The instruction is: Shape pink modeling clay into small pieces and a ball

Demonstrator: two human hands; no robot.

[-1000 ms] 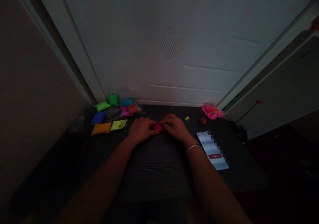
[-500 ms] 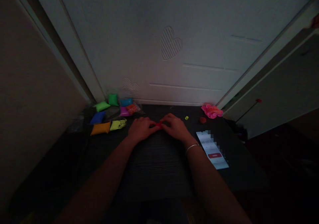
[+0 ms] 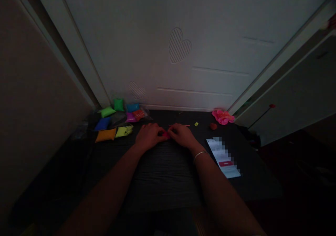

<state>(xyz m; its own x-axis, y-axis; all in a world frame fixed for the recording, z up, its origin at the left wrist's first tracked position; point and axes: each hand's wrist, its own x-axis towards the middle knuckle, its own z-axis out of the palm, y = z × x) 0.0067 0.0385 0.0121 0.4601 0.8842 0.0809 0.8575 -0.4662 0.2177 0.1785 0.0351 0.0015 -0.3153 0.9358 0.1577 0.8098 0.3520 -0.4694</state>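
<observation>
1. Red lump (image 3: pixel 165 134): between the hands, above or on the dark table (image 3: pixel 157 173), hard to tell in this dimness
2. Left hand (image 3: pixel 149 136): palm down, fingers curled, pinching it
3. Right hand (image 3: pixel 181 134): angled inward, fingertips narrowed against it

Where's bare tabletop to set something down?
The dark grained tabletop looks bare nearside of the left hand and right hand, and right of the lit phone. Crowded: far left, with coloured plastic packets, and between the hands, round a pink lump.
</observation>
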